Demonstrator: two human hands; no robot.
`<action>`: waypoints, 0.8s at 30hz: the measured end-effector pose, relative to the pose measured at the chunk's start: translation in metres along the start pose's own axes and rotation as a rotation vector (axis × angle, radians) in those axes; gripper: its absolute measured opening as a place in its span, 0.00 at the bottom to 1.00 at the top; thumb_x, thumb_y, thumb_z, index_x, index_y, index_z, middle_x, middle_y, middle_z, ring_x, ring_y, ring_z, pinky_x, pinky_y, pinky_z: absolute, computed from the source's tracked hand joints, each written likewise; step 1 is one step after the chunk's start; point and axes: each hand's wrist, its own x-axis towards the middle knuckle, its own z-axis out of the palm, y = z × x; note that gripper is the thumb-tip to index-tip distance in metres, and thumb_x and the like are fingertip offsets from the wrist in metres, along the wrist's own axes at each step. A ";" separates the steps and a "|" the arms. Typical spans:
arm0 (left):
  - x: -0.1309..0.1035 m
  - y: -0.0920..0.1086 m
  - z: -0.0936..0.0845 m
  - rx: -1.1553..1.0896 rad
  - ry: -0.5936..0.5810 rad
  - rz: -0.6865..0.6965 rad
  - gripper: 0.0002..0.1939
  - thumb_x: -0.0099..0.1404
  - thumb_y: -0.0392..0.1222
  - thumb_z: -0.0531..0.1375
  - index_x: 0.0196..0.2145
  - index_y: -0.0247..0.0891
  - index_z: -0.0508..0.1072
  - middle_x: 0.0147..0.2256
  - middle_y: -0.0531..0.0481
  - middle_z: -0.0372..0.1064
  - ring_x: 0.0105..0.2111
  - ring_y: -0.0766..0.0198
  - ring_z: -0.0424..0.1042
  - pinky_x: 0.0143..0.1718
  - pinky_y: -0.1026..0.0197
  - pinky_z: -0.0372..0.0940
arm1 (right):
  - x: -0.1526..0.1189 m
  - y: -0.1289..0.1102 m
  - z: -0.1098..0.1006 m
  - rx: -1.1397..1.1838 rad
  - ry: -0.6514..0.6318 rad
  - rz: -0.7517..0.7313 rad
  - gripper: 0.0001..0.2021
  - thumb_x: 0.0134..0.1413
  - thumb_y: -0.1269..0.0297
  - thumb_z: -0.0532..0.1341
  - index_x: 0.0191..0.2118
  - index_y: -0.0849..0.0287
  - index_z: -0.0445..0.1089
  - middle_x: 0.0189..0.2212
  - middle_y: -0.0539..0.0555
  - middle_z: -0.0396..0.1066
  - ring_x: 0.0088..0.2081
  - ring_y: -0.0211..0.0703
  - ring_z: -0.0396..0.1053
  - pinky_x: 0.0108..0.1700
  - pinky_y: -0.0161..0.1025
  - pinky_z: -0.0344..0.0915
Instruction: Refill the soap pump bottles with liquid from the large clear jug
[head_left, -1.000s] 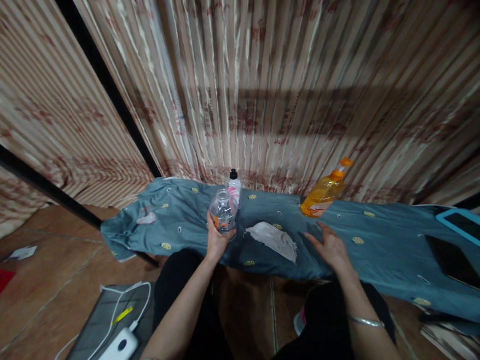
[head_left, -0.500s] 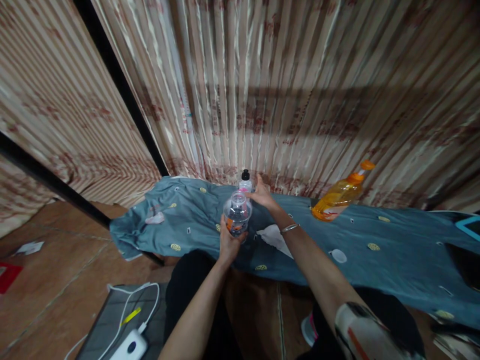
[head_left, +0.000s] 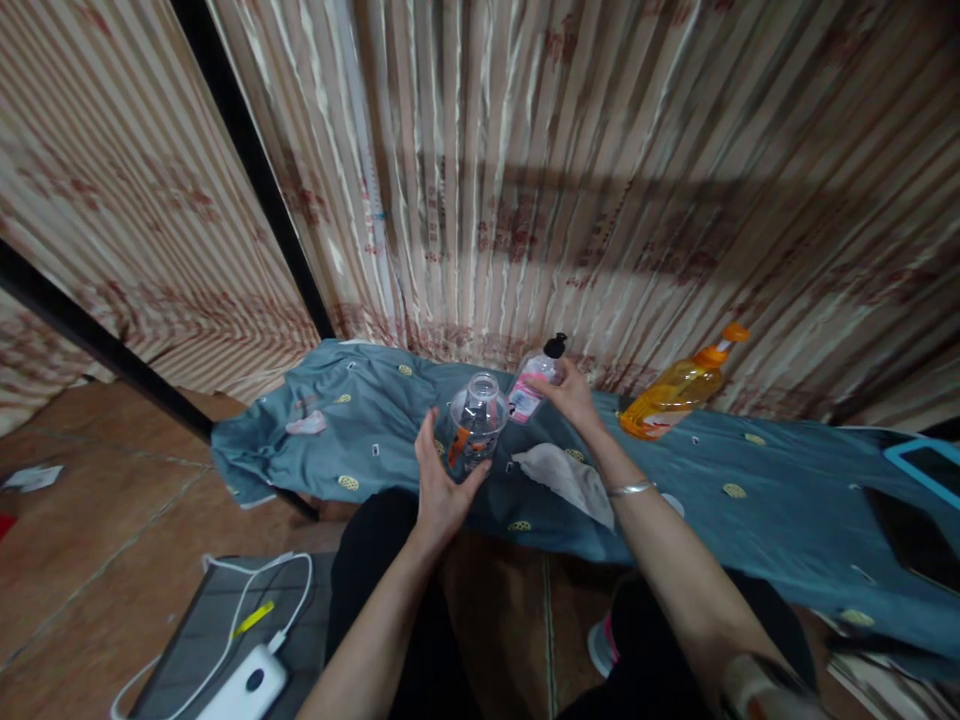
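Note:
My right hand (head_left: pixel 571 395) is closed around a clear pump bottle (head_left: pixel 531 385) with a pink label and a black pump top, which tilts to the right. To its left a clear, empty-looking plastic bottle (head_left: pixel 478 420) with orange print and no cap stands upright on the cloth. My left hand (head_left: pixel 444 480) is beside that bottle with fingers and thumb spread, the thumb close to its lower part; whether it touches cannot be made out. A crumpled white cloth or tissue (head_left: pixel 566 482) lies below my right wrist.
A blue-grey patterned cloth (head_left: pixel 697 540) covers the long bench. To the right are an orange liquid bottle (head_left: pixel 667 395), a dark phone (head_left: pixel 911 535) and a blue-framed device (head_left: pixel 922 462). A white power bank (head_left: pixel 247 685) with a cable lies lower left; black poles (head_left: pixel 255 160) rise at left.
My right hand has taken hold of the pump bottle and moved it right, out from behind the clear bottle. My left hand's fingers have spread away from the clear bottle.

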 end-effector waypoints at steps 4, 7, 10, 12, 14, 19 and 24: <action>-0.022 0.028 -0.003 0.040 -0.162 0.236 0.33 0.65 0.46 0.66 0.65 0.41 0.62 0.62 0.37 0.64 0.65 0.44 0.63 0.68 0.39 0.57 | -0.041 0.002 -0.063 -0.016 0.026 0.023 0.17 0.65 0.56 0.65 0.54 0.58 0.71 0.51 0.57 0.73 0.46 0.48 0.75 0.46 0.51 0.74; -0.034 0.039 0.018 -0.062 -0.453 0.265 0.30 0.66 0.42 0.64 0.64 0.44 0.65 0.63 0.39 0.65 0.65 0.46 0.64 0.69 0.41 0.59 | -0.072 0.003 -0.087 0.023 -0.009 0.025 0.16 0.65 0.57 0.65 0.53 0.59 0.71 0.47 0.55 0.74 0.42 0.46 0.75 0.44 0.48 0.75; -0.027 0.037 0.054 -0.146 -0.552 0.023 0.44 0.57 0.39 0.70 0.68 0.42 0.58 0.69 0.38 0.56 0.70 0.44 0.56 0.71 0.39 0.54 | -0.095 0.004 -0.091 0.063 -0.050 0.018 0.15 0.65 0.57 0.65 0.52 0.59 0.72 0.47 0.55 0.74 0.43 0.46 0.75 0.45 0.49 0.74; -0.016 0.030 0.080 -0.185 -0.566 -0.107 0.53 0.51 0.37 0.73 0.70 0.40 0.54 0.71 0.36 0.51 0.72 0.43 0.52 0.72 0.39 0.50 | -0.105 0.003 -0.086 0.090 -0.085 0.014 0.15 0.65 0.57 0.65 0.52 0.59 0.72 0.47 0.55 0.74 0.43 0.46 0.75 0.46 0.50 0.74; -0.005 0.021 0.102 -0.245 -0.568 -0.192 0.59 0.45 0.38 0.76 0.70 0.40 0.54 0.71 0.35 0.51 0.72 0.41 0.52 0.72 0.39 0.49 | -0.111 0.002 -0.080 0.126 -0.124 0.014 0.16 0.65 0.56 0.65 0.52 0.59 0.71 0.46 0.55 0.74 0.43 0.46 0.75 0.45 0.49 0.74; -0.001 0.000 0.132 -0.309 -0.625 -0.337 0.57 0.42 0.39 0.77 0.67 0.38 0.58 0.58 0.39 0.71 0.57 0.43 0.72 0.62 0.41 0.63 | -0.115 -0.001 -0.067 0.226 -0.181 0.003 0.18 0.65 0.56 0.65 0.55 0.58 0.70 0.51 0.57 0.73 0.47 0.49 0.75 0.48 0.52 0.74; -0.011 -0.009 0.133 -0.317 -0.631 -0.321 0.36 0.45 0.46 0.76 0.51 0.37 0.73 0.42 0.48 0.78 0.44 0.51 0.76 0.50 0.51 0.69 | -0.107 -0.005 -0.068 0.249 -0.136 -0.013 0.22 0.65 0.56 0.65 0.60 0.56 0.68 0.56 0.59 0.71 0.52 0.53 0.73 0.53 0.57 0.71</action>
